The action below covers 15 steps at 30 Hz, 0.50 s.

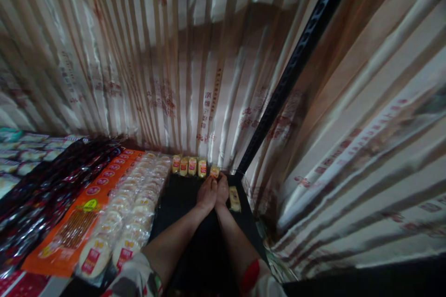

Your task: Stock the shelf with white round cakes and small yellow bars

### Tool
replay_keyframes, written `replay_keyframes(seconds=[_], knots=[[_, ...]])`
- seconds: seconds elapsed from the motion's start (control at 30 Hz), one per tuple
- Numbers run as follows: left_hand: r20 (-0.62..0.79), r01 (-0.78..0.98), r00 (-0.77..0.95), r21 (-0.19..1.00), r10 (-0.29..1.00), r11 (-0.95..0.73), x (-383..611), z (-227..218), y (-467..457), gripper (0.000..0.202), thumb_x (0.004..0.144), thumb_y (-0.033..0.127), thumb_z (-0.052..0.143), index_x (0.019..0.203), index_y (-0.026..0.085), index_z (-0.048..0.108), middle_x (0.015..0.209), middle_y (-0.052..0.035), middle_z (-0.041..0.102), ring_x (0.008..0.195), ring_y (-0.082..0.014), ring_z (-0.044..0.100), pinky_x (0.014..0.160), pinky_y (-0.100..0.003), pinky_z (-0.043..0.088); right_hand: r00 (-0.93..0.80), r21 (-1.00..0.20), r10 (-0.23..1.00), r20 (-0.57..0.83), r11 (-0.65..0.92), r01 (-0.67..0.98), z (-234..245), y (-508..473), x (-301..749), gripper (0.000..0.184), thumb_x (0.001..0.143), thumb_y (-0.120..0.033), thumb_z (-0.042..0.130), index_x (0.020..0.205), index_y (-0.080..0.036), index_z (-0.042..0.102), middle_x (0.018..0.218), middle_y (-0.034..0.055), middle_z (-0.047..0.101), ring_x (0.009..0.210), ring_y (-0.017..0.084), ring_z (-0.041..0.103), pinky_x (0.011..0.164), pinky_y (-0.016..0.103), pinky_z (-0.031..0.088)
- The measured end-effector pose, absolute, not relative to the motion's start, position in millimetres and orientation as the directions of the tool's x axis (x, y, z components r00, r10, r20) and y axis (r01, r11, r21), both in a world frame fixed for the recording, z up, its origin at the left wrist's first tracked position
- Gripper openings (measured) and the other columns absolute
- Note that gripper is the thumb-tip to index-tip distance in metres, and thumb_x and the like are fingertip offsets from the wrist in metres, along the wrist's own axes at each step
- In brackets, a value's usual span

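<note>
Both my hands reach to the back of a black shelf [174, 213] and meet at a small wrapped cake [214, 171] with a yellow body and a red label. My left hand [208, 193] closes on its near left side, and my right hand [222, 189] closes on its near right side. To the left, several like wrapped cakes [192, 166] stand in a row along the back edge. Just right of my right hand lies another wrapped cake [234, 198], its label not showing. My fingertips are partly hidden behind my hands.
Left of my arms lie rows of round wrapped cakes [127, 246], an orange snack packet [75, 227] and dark shiny packets [45, 195]. White packets [33, 153] sit far left. A printed curtain [195, 65] hangs behind, and a black metal post [278, 88] slants at the right.
</note>
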State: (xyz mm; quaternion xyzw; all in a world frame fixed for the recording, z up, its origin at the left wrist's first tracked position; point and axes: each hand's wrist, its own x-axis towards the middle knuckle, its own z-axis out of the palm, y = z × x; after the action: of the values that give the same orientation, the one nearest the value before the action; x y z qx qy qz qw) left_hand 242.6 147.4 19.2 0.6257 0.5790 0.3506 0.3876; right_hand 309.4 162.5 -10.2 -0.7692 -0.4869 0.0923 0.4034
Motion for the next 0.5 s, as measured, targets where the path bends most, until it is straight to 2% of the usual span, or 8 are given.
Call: replay_keyframes(seconds=[0.17, 0.33, 0.5], knots=[[0.045, 0.517, 0.041, 0.854, 0.998, -0.06, 250.8, 12.8, 156.2, 0.041, 0.087, 0.026, 0.031, 0.118, 0.015, 0.056, 0.127, -0.0064, 0.056, 0.122, -0.0164, 0.046, 0.107, -0.03, 0.033, 0.467, -0.699, 0.849, 0.248, -0.176, 0.693, -10.5, 176.0, 315.7, 0.039, 0.078, -0.021, 0.04, 0.115, -0.015, 0.048, 0.101, 0.0114, 0.063, 0.097, 0.022, 0.058, 0.083, 0.03, 0.042], [0.145, 0.671, 0.051, 0.728, 0.988, -0.142, 241.9, 17.3, 156.1, 0.045, 0.088, 0.027, 0.028, 0.12, 0.009, 0.054, 0.139, -0.0102, 0.043, 0.132, -0.0204, 0.032, 0.112, -0.034, 0.023, 0.474, -0.702, 0.857, 0.202, -0.211, 0.681, -11.6, 187.4, 320.3, 0.039, 0.079, -0.021, 0.041, 0.115, -0.011, 0.052, 0.104, 0.0138, 0.064, 0.096, 0.021, 0.059, 0.083, 0.028, 0.043], [0.176, 0.693, 0.107, 0.693, 0.979, -0.2, 232.1, 9.8, 160.0, 0.047, 0.089, 0.025, 0.025, 0.122, 0.004, 0.05, 0.136, -0.0141, 0.045, 0.132, -0.0209, 0.031, 0.113, -0.036, 0.023, 0.472, -0.692, 0.858, 0.203, -0.215, 0.689, -9.8, 192.8, 318.8, 0.038, 0.08, -0.021, 0.042, 0.115, -0.013, 0.054, 0.106, 0.0105, 0.064, 0.097, 0.019, 0.059, 0.085, 0.026, 0.042]])
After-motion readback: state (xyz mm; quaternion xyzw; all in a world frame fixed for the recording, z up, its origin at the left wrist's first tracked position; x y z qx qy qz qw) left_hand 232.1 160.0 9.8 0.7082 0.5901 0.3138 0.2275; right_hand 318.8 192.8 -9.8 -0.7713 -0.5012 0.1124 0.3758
